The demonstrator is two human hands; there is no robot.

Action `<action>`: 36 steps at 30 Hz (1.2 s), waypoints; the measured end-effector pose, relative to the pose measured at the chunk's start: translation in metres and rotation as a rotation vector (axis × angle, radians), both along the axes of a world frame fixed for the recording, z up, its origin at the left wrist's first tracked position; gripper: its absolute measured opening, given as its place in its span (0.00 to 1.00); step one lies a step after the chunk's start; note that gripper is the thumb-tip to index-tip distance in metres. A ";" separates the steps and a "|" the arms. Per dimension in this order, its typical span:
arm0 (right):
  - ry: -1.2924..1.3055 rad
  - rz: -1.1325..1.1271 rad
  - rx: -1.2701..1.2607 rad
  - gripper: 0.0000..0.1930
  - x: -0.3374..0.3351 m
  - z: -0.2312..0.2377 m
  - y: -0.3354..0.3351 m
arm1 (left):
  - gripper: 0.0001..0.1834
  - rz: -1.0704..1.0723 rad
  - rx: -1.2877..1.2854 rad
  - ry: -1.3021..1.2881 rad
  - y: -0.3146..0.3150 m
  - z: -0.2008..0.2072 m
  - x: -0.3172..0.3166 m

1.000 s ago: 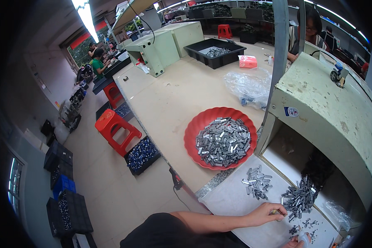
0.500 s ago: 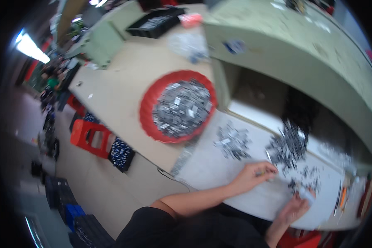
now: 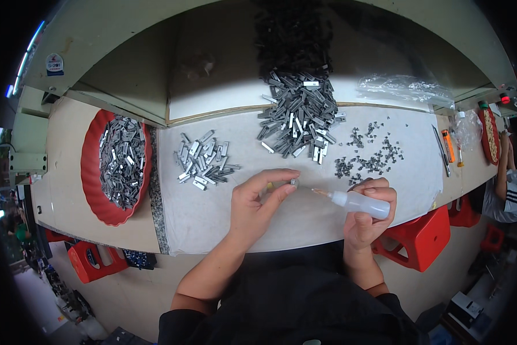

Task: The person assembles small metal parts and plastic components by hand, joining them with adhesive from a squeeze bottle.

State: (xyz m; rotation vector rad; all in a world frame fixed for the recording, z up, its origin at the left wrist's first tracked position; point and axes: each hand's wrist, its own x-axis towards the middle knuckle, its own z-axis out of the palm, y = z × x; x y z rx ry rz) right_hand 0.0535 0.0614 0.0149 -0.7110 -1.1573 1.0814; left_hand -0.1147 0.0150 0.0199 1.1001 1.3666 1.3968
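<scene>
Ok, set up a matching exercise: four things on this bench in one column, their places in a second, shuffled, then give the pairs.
Things:
1. Round red plastic tray of grey metal strips
2. Small white squeeze bottle with a thin nozzle
3. Tiny round metal part
4. Orange pen-shaped tool

Places:
A. pinched in the left hand
B. far right of the bench, beside a clear bag
C. far left of the bench
D. gripped in the right hand

Pairs: 1-C, 2-D, 3-A, 4-B
</scene>
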 end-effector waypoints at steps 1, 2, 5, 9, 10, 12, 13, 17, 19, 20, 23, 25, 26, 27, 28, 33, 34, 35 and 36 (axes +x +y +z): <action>-0.033 0.027 0.051 0.20 0.003 -0.001 0.000 | 0.10 0.003 -0.002 0.033 0.001 0.002 0.001; -0.065 0.054 0.103 0.20 0.005 -0.002 -0.001 | 0.10 0.006 -0.004 0.067 0.001 0.003 0.001; -0.092 0.079 0.166 0.19 0.004 -0.003 -0.001 | 0.09 0.019 -0.029 0.072 -0.001 0.005 0.002; -0.123 0.079 0.197 0.19 0.005 -0.005 0.001 | 0.09 0.010 -0.004 0.083 0.002 0.004 0.001; -0.143 0.084 0.204 0.19 0.005 -0.005 0.001 | 0.09 0.011 0.005 0.086 0.002 0.004 0.001; -0.167 0.087 0.207 0.19 0.006 -0.004 0.002 | 0.09 0.011 0.011 0.085 0.003 0.004 0.001; -0.174 0.096 0.219 0.19 0.004 -0.004 0.002 | 0.09 0.012 0.009 0.077 0.003 0.004 0.000; -0.197 0.113 0.240 0.19 0.003 -0.003 0.003 | 0.09 0.022 -0.011 0.064 0.001 0.004 -0.001; -0.187 0.113 0.232 0.19 0.003 -0.003 0.002 | 0.09 0.019 0.011 0.058 0.002 0.005 0.000; -0.179 0.108 0.224 0.20 0.003 -0.003 0.001 | 0.09 0.012 0.032 0.051 0.003 0.005 0.000; -0.174 0.107 0.222 0.20 0.004 -0.003 0.001 | 0.09 0.008 0.025 0.033 0.003 0.004 0.001; -0.187 0.115 0.229 0.20 0.004 -0.003 0.001 | 0.09 0.010 0.016 0.033 0.002 0.004 0.001; -0.200 0.125 0.235 0.20 0.004 -0.003 0.001 | 0.09 0.013 0.007 0.032 0.002 0.004 0.001; -0.201 0.124 0.233 0.20 0.005 -0.004 0.001 | 0.09 0.013 0.005 0.031 0.002 0.004 0.001; -0.203 0.124 0.232 0.20 0.005 -0.004 0.001 | 0.09 0.007 0.017 0.053 0.002 0.004 0.001; -0.205 0.128 0.236 0.20 0.005 -0.004 0.001 | 0.09 0.002 0.012 0.069 0.002 0.006 0.000; -0.216 0.129 0.241 0.20 0.005 -0.004 0.002 | 0.10 0.006 0.002 0.061 0.002 0.006 0.001; -0.227 0.131 0.247 0.20 0.005 -0.004 0.002 | 0.10 0.010 -0.009 0.052 0.003 0.007 0.001; -0.228 0.129 0.245 0.20 0.005 -0.003 0.003 | 0.10 0.008 -0.010 0.052 0.003 0.006 0.001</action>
